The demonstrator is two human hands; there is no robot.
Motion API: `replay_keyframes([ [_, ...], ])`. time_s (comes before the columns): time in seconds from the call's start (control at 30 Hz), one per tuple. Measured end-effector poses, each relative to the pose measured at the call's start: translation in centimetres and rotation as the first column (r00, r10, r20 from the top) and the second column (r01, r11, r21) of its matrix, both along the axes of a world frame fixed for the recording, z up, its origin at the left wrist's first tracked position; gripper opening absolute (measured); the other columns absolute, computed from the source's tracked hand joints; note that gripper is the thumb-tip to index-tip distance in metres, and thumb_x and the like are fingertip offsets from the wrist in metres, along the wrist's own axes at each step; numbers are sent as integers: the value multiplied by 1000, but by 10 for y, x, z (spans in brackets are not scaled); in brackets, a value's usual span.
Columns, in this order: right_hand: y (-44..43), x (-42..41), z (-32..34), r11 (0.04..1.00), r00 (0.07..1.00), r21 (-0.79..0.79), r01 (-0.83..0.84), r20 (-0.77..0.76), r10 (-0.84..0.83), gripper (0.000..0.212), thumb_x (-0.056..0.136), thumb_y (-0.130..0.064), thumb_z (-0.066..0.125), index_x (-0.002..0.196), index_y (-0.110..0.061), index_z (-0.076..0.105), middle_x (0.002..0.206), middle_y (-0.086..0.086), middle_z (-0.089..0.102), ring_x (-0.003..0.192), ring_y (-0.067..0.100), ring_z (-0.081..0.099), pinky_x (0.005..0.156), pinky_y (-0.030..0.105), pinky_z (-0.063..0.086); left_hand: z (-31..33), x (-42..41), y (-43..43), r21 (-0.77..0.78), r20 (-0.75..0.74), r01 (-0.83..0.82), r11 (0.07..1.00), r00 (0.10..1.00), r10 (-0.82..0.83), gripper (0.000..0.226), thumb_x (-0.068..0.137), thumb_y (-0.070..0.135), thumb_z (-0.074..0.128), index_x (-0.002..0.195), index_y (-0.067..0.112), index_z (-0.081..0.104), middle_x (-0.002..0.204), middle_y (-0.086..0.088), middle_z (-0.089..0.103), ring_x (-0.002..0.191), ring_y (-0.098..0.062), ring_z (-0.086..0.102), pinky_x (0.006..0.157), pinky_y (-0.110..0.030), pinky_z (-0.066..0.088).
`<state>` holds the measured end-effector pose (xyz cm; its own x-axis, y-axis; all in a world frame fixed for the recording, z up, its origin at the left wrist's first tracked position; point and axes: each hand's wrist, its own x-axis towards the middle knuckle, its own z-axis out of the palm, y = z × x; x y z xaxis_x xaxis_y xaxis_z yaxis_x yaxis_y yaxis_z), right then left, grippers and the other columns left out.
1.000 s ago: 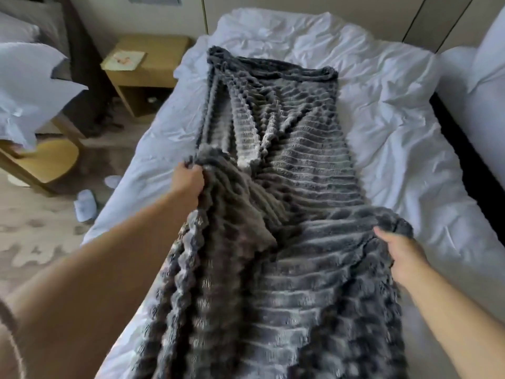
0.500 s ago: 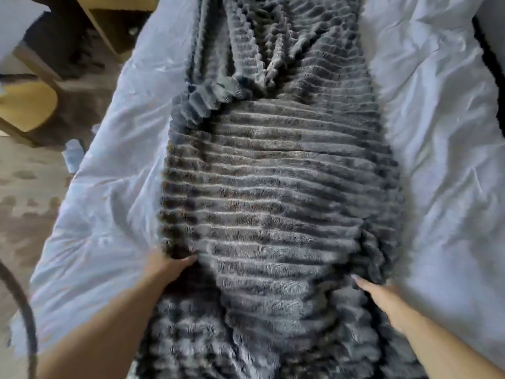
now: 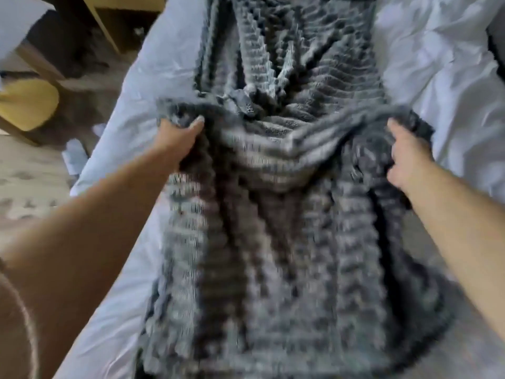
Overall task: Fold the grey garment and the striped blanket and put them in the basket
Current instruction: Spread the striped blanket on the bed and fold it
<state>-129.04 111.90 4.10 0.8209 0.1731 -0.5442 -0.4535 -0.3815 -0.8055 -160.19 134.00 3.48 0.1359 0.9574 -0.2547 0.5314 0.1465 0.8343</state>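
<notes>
The grey striped blanket (image 3: 287, 228) lies lengthwise down the middle of the white bed, its ribbed pile blurred by motion. My left hand (image 3: 179, 140) grips the blanket's left edge, thumb on top. My right hand (image 3: 407, 157) grips the right edge at about the same height. Between the two hands the fabric is lifted and sags in a fold, while the far part (image 3: 300, 50) stays flat on the bed. No grey garment and no basket are in view.
The bed's white sheet (image 3: 437, 64) shows on both sides of the blanket. Left of the bed are a yellow wooden chair (image 3: 27, 105), a wooden nightstand (image 3: 109, 26) and pale slippers (image 3: 73, 154) on the patterned floor.
Both hands took hold of the blanket's side edges and raised them off the bed, further up than half a second ago. The flat near section now hangs in a fold between them.
</notes>
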Motion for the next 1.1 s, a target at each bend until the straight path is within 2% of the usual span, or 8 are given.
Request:
replay_keyframes([
  [0.17,-27,-9,-48,883,925,-279,-378,-138,353,85,69,-63,70,137,-18,45,139,6,45,128,25,43,100,35,34,-42,-29,-2,-210,-133,88,974,984,-118,50,76,37,78,113,10,57,115,-5,62,90,-23,64,77,-21,56],
  [0.23,-70,-28,-86,760,908,-499,-417,-190,373,81,82,-53,66,142,-6,38,145,12,41,129,31,43,107,41,35,-74,-60,-30,-472,-259,56,880,945,-199,66,76,45,75,127,7,54,127,-15,58,111,-30,58,95,-33,48],
  [0.3,-111,-47,-114,681,898,-590,-434,-217,384,69,91,-43,59,140,1,41,143,20,44,127,36,45,105,41,37,-103,-87,-67,-658,-306,-1,753,914,-267,73,78,48,72,129,0,52,127,-20,58,107,-31,58,92,-37,45],
  [0.4,-147,-64,-132,661,905,-624,-416,-213,369,62,96,-39,52,138,5,41,142,24,44,128,39,43,100,39,35,-134,-109,-115,-505,-519,-136,852,837,-174,68,68,52,79,106,0,59,104,-25,66,76,-30,58,69,-34,50],
  [0.57,-157,-43,-140,693,943,-685,-222,29,331,32,93,-11,47,121,0,60,127,32,53,114,44,50,94,43,41,-146,-109,-167,-235,-551,-186,954,834,27,61,75,48,74,114,5,54,109,-21,62,103,-38,57,88,-44,49],
  [0.73,-163,-22,-143,555,859,-811,-186,140,493,43,80,3,51,122,-5,54,133,29,39,116,45,43,101,44,37,-145,-117,-205,-21,-518,-297,955,820,243,50,83,34,68,124,14,50,124,-19,50,117,-35,47,96,-45,41],
  [0.97,-150,25,-155,446,744,-867,-221,146,652,34,80,-5,57,114,-4,52,139,22,27,118,45,36,100,52,37,-162,-130,-234,-165,-650,-160,973,760,15,36,92,44,55,102,13,71,118,-16,59,114,-31,50,87,-38,43],
  [1.1,-155,40,-155,370,669,-858,-356,43,742,30,85,-12,60,109,4,55,114,35,56,105,48,54,84,44,45,-153,-130,-238,-92,-615,-168,981,784,76,35,91,35,58,71,7,65,85,-17,61,94,-33,55,63,-33,35],
])
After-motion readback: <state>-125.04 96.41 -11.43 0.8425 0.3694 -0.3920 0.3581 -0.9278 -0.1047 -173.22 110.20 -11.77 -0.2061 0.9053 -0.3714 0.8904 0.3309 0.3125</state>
